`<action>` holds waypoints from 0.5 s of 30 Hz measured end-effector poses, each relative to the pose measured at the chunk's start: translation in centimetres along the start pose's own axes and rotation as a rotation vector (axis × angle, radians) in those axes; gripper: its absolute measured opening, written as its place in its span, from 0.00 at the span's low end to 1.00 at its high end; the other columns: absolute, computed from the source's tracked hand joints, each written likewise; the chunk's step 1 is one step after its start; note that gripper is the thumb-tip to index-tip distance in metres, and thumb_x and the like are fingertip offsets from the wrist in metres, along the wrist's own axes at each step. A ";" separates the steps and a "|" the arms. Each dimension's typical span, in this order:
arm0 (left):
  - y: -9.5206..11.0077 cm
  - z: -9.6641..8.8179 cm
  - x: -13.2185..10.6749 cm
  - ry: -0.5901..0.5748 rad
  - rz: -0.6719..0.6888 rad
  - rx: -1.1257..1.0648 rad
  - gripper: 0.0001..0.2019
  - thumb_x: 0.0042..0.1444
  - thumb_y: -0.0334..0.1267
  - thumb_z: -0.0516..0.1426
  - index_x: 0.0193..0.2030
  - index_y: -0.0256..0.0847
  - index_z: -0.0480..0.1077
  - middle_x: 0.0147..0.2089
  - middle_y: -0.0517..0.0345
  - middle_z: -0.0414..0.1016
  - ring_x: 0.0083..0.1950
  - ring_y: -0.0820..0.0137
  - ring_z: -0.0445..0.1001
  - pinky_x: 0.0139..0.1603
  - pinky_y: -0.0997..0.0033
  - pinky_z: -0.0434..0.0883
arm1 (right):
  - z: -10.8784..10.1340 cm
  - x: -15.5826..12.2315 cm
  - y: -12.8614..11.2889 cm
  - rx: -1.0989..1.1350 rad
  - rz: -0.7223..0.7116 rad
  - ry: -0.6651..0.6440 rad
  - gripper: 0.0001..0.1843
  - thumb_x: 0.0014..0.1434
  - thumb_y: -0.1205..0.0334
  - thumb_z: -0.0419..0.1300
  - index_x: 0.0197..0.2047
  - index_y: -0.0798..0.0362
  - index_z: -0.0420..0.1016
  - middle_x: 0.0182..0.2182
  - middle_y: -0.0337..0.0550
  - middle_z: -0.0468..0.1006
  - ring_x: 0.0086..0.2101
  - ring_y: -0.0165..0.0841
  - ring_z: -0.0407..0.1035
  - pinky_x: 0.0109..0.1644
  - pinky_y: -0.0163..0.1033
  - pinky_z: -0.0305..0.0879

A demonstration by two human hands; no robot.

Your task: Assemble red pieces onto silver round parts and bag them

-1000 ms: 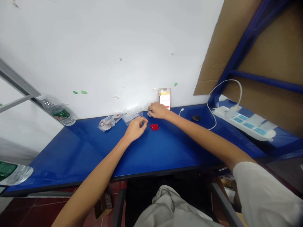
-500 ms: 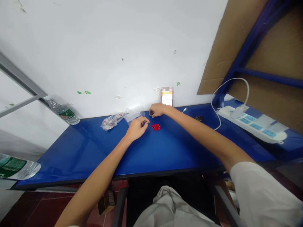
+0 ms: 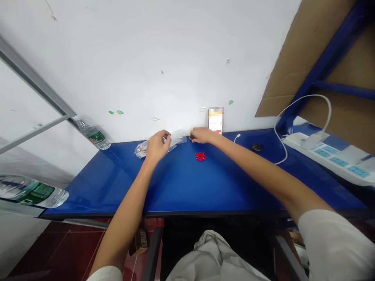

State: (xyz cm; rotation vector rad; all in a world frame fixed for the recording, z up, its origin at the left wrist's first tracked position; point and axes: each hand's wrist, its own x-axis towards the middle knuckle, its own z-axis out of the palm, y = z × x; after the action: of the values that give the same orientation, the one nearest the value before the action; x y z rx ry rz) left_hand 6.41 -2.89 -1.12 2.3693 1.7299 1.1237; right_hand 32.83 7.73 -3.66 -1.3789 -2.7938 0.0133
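My left hand (image 3: 156,145) reaches to the back of the blue table (image 3: 187,183), its fingers curled on a clear plastic bag (image 3: 177,137) lying by the wall. My right hand (image 3: 202,135) rests further right near the wall, fingers pinched on a small dark round object (image 3: 191,137). A little heap of small red pieces (image 3: 200,156) lies on the table just in front of my right hand. A second crumpled clear packet (image 3: 140,148) with red print lies left of my left hand.
A phone (image 3: 216,120) leans upright against the white wall. A small black object (image 3: 257,147), a white cable (image 3: 279,128) and a white power strip (image 3: 331,154) lie on the right. Two water bottles (image 3: 93,134) (image 3: 29,191) lie at the left. Cardboard (image 3: 295,54) backs a blue shelf frame.
My left hand moved from beside the red pieces up and left onto the clear bag. My right hand stayed near the wall. The camera view shifted slightly.
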 end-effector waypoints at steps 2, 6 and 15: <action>-2.5 -1.7 0.4 0.009 -0.086 0.146 0.11 0.66 0.38 0.56 0.49 0.41 0.79 0.49 0.47 0.84 0.48 0.55 0.80 0.53 0.58 0.72 | 0.1 -0.4 -0.2 -0.014 0.014 0.030 0.19 0.69 0.55 0.67 0.58 0.55 0.81 0.56 0.59 0.81 0.52 0.50 0.79 0.48 0.44 0.71; -7.9 -3.9 0.6 -0.170 -0.357 0.479 0.20 0.63 0.49 0.61 0.53 0.34 0.79 0.57 0.29 0.80 0.62 0.40 0.76 0.59 0.50 0.72 | 0.0 -2.0 -0.9 -0.031 -0.021 0.143 0.26 0.72 0.53 0.64 0.65 0.59 0.73 0.59 0.64 0.78 0.58 0.54 0.74 0.53 0.48 0.71; -9.9 -4.5 0.3 -0.321 -0.616 0.481 0.18 0.65 0.46 0.58 0.50 0.38 0.82 0.56 0.29 0.83 0.57 0.38 0.80 0.53 0.50 0.73 | -0.2 -8.8 -4.2 0.150 -0.137 0.340 0.18 0.75 0.61 0.56 0.64 0.53 0.75 0.59 0.57 0.80 0.58 0.51 0.74 0.60 0.54 0.71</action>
State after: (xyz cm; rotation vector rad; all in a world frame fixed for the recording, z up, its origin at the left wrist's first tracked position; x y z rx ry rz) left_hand -4.18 -0.48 -1.53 1.8001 2.5218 0.2486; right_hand 34.86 -1.83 -3.59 -1.0430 -2.5380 -0.0124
